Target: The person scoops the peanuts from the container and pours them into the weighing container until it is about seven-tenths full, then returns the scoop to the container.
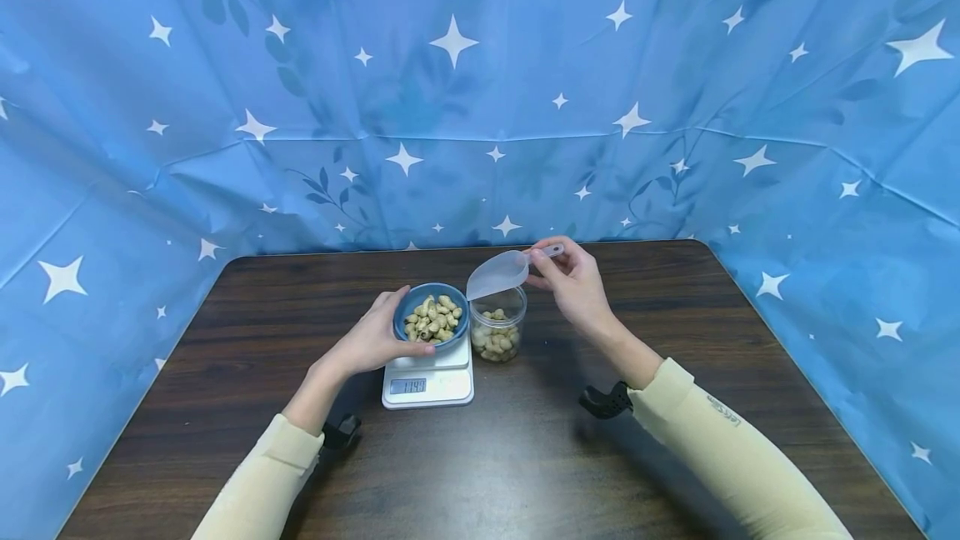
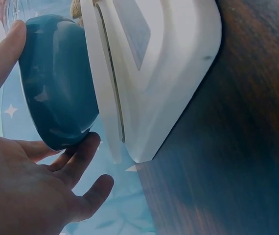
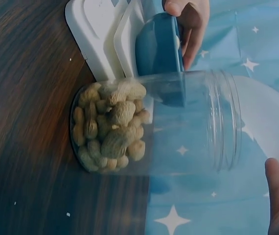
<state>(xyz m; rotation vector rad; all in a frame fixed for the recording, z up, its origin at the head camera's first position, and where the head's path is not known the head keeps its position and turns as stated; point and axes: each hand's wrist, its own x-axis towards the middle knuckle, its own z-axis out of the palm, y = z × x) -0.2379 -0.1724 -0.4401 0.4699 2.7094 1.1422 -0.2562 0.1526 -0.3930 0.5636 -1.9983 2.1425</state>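
Observation:
A blue bowl of unshelled peanuts sits over the platform of a white kitchen scale. My left hand holds the bowl by its side, thumb at the near rim and fingers around the far side. In the left wrist view, the fingertips touch the bowl's lower wall. Just right of the scale stands a clear jar, partly filled with peanuts. By its handle, my right hand pinches a translucent scoop, tilted over the jar's mouth with its tip near the bowl's rim.
The scale's lit display shows digits too small to read surely. Dark wood-grain table lies all around. A blue star-patterned cloth hangs behind the table's far edge. Dark wrist cameras hang below both sleeves.

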